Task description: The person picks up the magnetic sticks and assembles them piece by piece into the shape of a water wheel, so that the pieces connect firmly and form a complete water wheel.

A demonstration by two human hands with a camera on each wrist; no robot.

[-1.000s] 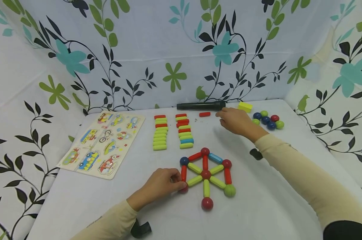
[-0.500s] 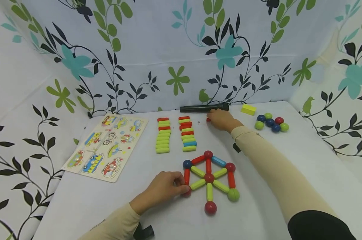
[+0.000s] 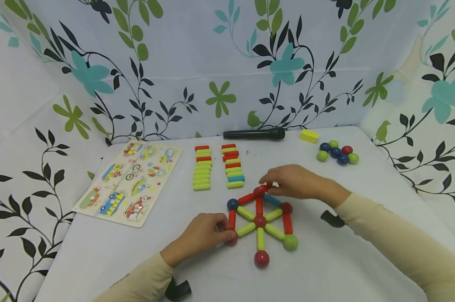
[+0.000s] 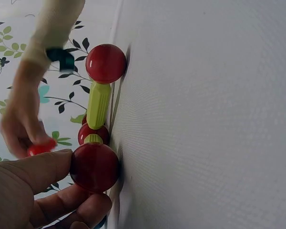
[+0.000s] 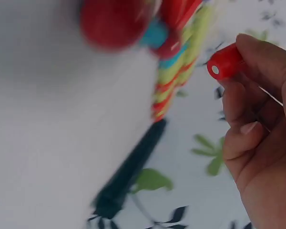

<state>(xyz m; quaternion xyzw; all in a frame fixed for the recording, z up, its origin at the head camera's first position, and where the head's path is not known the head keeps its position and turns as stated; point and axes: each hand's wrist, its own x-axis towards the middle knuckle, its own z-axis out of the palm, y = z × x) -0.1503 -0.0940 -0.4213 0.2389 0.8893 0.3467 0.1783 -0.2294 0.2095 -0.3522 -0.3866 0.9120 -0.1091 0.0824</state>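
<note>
On the table lies a wheel-like frame of balls and rods, with a red hub ball [image 3: 260, 221] and yellow-green spokes. My left hand [image 3: 204, 233] pinches the red ball [image 4: 95, 168] at the frame's left corner between thumb and fingers. Between thumb and fingertips, my right hand [image 3: 297, 181] holds a short red rod [image 5: 225, 62], its end with a pale round spot showing. That hand is above the frame's far side, overlapping the top red ball and the blue rod [image 3: 271, 200] in the head view. A red ball [image 3: 261, 259] ends the near spoke, and a green ball [image 3: 290, 242] sits at the right corner.
Two columns of spare rods [image 3: 202, 167] lie behind the frame. A black marker-like cylinder [image 3: 254, 134] and a yellow block [image 3: 309, 136] are at the back. Several loose balls [image 3: 342, 159] cluster at the right. A wooden picture puzzle board [image 3: 129, 182] lies at the left.
My right hand has picked up the red rod from beside the black cylinder and brought it toward me, over the frame's far side. My left hand stays on the corner ball.
</note>
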